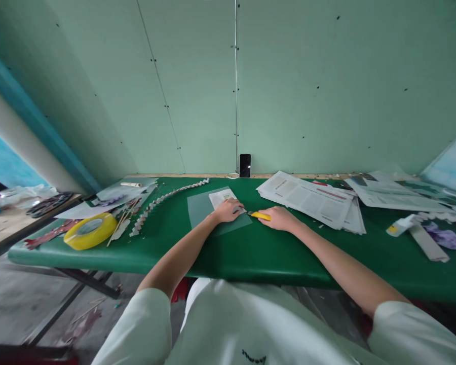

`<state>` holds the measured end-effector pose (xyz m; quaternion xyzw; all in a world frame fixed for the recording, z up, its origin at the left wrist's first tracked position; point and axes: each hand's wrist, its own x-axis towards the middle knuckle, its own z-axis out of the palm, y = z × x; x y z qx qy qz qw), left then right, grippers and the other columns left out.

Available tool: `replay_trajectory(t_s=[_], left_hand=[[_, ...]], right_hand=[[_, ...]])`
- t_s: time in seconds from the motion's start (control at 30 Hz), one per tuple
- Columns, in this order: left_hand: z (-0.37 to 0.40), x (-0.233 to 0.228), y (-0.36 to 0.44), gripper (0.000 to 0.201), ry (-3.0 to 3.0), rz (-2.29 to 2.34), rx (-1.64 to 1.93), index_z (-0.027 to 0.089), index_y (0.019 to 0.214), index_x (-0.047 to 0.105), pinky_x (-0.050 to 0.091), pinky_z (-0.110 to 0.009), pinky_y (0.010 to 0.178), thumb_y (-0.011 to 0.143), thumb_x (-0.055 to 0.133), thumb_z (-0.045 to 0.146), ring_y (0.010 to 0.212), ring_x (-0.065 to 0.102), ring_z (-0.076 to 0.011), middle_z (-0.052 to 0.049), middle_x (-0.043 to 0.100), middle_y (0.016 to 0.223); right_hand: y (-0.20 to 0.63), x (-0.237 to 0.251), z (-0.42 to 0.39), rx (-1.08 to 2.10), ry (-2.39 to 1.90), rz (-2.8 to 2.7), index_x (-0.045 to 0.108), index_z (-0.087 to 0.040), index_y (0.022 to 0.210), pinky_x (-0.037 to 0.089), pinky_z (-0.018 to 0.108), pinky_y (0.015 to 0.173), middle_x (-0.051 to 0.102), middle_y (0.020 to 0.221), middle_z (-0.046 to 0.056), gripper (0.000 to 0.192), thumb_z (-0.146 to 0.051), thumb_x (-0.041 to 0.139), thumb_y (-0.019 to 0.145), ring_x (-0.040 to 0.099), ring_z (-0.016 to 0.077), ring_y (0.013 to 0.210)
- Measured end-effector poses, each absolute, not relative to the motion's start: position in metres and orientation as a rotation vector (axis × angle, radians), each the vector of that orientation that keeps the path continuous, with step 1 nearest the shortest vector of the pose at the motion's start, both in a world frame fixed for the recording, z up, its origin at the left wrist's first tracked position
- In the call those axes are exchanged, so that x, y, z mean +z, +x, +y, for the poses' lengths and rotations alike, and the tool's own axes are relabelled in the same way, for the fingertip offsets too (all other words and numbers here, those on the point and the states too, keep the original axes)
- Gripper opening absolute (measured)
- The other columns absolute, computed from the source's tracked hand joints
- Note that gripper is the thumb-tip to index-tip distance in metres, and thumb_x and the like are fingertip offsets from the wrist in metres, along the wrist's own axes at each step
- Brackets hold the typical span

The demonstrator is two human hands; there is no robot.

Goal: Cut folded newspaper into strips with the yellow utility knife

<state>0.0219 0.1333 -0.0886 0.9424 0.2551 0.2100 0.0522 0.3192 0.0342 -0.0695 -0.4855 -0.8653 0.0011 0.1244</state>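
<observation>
In my right hand (281, 218) is a yellow utility knife (261, 216), its blade pointing left toward the fingertips of my other hand. My left hand (228, 210) bears down with bent fingers on a small piece of white printed paper (221, 196), holding it against the table. Beneath that paper lies a translucent sheet (198, 209). The blade tip is close to my left fingers, and whether it touches the paper is too small to tell.
The green-covered table (289, 258) carries a yellow tape roll (74, 235), a strip of small folded pieces (155, 203), stacked printed sheets (304, 197), a small glue bottle (401, 224) and crumpled purple material (444, 237). A phone (245, 166) leans on the wall.
</observation>
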Motion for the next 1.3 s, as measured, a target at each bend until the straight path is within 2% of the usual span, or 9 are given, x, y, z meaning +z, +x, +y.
replay_trajectory(t_s=[0.7,1.3], left_hand=[[0.1346,-0.0881,0.0213,0.031,2.872,0.780,0.614,0.025,0.127,0.076,0.052,-0.045,0.115,0.103,0.057,0.029,0.124,0.072,-0.0286,-0.009,0.079,0.131],[0.1354,-0.0886,0.0209,0.030,2.869,0.759,0.630,0.025,0.128,0.077,0.053,-0.045,0.114,0.104,0.059,0.029,0.123,0.072,-0.0283,-0.008,0.079,0.129]], right_hand=[[0.3122,-0.0694,0.0297,0.025,-1.444,-2.493,0.080,-0.031,0.142,0.061,0.033,0.074,0.087,0.114,0.008,0.044,-0.047,0.060,0.107,0.082,0.0277,0.091],[0.3114,-0.0669,0.0315,0.008,-1.492,-2.497,0.079,-0.031,0.144,0.062,0.034,0.079,0.087,0.116,0.008,0.045,-0.047,0.063,0.106,0.083,0.0303,0.097]])
